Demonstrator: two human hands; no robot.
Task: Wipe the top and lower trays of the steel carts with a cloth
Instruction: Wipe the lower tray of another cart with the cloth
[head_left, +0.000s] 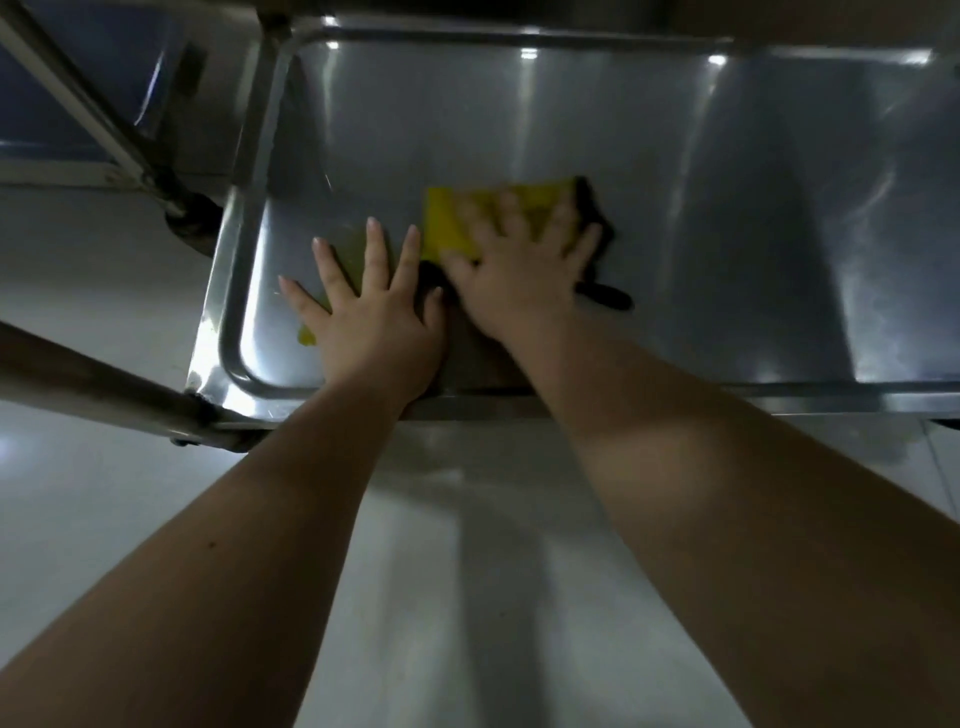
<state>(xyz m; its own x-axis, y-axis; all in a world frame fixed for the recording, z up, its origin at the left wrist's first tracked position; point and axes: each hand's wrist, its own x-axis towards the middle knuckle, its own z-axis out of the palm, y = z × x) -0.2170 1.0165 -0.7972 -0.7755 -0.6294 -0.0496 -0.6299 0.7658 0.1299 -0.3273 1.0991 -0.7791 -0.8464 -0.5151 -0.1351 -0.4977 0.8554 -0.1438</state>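
2 hands flat, fingers spread: right hand (519, 280) blurred, covering yellow cloth (452, 223); left hand (374, 317) on tray (675, 208).

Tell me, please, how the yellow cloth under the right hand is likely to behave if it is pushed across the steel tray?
The yellow cloth lies flat and folded under the spread right hand, so it is probably limp and would bunch unless pressed down. The steel tray looks smooth and glossy, so the cloth should probably slide easily. It likely weighs little; the left hand lies flat beside it.
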